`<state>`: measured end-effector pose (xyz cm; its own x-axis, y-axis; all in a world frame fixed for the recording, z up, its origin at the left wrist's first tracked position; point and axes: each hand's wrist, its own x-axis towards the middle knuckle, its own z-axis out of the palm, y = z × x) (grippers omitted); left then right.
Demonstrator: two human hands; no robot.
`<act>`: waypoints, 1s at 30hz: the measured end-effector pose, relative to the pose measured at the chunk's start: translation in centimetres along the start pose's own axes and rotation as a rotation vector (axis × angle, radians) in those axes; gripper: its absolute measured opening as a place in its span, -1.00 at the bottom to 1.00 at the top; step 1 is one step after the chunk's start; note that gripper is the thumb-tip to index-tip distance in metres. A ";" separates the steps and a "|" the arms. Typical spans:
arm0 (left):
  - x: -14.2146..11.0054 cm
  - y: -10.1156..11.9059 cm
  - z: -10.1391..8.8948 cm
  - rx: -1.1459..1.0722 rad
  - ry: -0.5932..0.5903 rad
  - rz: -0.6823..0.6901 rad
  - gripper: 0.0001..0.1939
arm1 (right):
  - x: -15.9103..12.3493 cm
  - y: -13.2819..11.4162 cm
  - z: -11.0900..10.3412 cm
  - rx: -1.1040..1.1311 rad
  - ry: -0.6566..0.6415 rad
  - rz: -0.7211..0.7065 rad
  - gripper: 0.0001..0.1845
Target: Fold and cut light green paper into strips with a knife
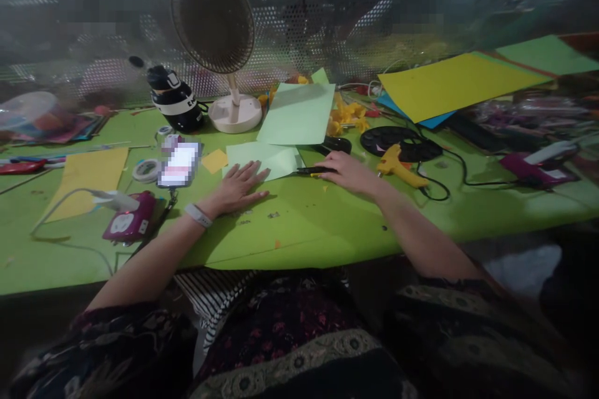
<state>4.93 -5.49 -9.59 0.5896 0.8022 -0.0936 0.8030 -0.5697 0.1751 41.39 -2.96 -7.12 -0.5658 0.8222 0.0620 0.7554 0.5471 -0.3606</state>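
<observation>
My left hand (pixel 239 188) lies flat with its fingers spread, pressing on the left part of a pale green paper sheet (pixel 276 159). The sheet's right side looks slightly curled. My right hand (pixel 349 171) is closed round a slim black tool (pixel 311 170), whose narrow end points left and meets the sheet's right edge. Its exact kind is too small and dark to tell. Another pale green sheet (pixel 299 113) lies just behind, overlapping the first. A black object (pixel 339 144) shows partly behind my right hand. Close to my left hand lies a small orange paper piece (pixel 215 161).
On the left are a phone (pixel 180 165), a tape roll (pixel 146 170) and a purple power adapter (pixel 130 218). A black bottle (pixel 178 109) and a fan (pixel 234 113) stand behind. To the right lie a yellow glue gun (pixel 402 167), its cord, a black palette (pixel 374 137) and yellow sheets (pixel 458 84).
</observation>
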 end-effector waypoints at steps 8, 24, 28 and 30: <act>0.0 0.2 -0.1 0.011 -0.002 -0.007 -0.10 | 0.9 -0.7 1.1 -0.003 0.028 -0.020 -0.59; 0.0 0.3 -0.2 0.028 -0.005 -0.015 -0.14 | 0.8 -1.2 1.6 -0.014 0.020 -0.056 -0.60; 0.0 0.3 -0.3 0.017 -0.007 -0.007 -0.15 | 0.6 -1.3 1.3 -0.029 0.014 -0.043 -0.62; 0.0 0.3 -0.2 0.014 0.000 -0.009 -0.15 | 0.7 -1.6 1.4 -0.038 0.022 -0.032 -0.61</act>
<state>5.12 -5.61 -9.34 0.5824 0.8073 -0.0952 0.8093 -0.5649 0.1608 39.32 -3.50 -7.85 -0.5825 0.8074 0.0937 0.7494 0.5781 -0.3228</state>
